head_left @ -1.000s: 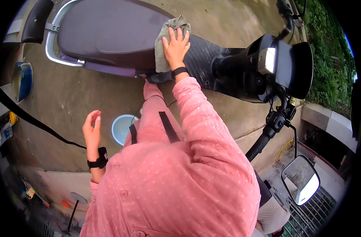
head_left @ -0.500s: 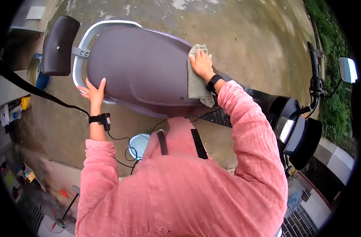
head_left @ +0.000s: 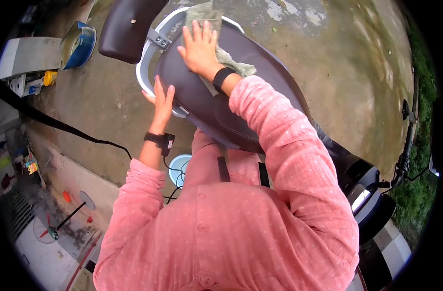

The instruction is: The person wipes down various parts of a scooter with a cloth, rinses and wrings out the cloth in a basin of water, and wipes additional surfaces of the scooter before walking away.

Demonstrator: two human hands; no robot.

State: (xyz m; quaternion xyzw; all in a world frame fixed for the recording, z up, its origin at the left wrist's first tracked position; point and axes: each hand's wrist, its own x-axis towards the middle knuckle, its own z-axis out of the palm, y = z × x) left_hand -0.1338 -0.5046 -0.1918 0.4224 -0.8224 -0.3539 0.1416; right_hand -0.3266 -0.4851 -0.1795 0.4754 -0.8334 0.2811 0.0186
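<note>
My right hand (head_left: 200,53) lies over a greenish-grey cloth (head_left: 236,63), its fingers stretched out and spread. Beneath it, the cloth reaches across the rear of a dark brown scooter seat (head_left: 246,111) and over the silver grab rail (head_left: 143,80). My left hand (head_left: 162,103) touches the rail and the seat's near rear edge, its fingers apart. Behind the seat stands a dark padded backrest (head_left: 129,29) on a metal bracket (head_left: 158,40). Black bands circle both of my wrists.
A pale blue basin (head_left: 179,167) stands on the ground by my legs, with black cable in front of it. A blue bucket (head_left: 79,46) is at upper left. The scooter's handlebar (head_left: 403,162) is at right, near green plants. A black strap crosses the left.
My right hand has carried the cloth from the seat's front end to its rear end. My left hand stays by the rail. The view has shifted toward the scooter's rear.
</note>
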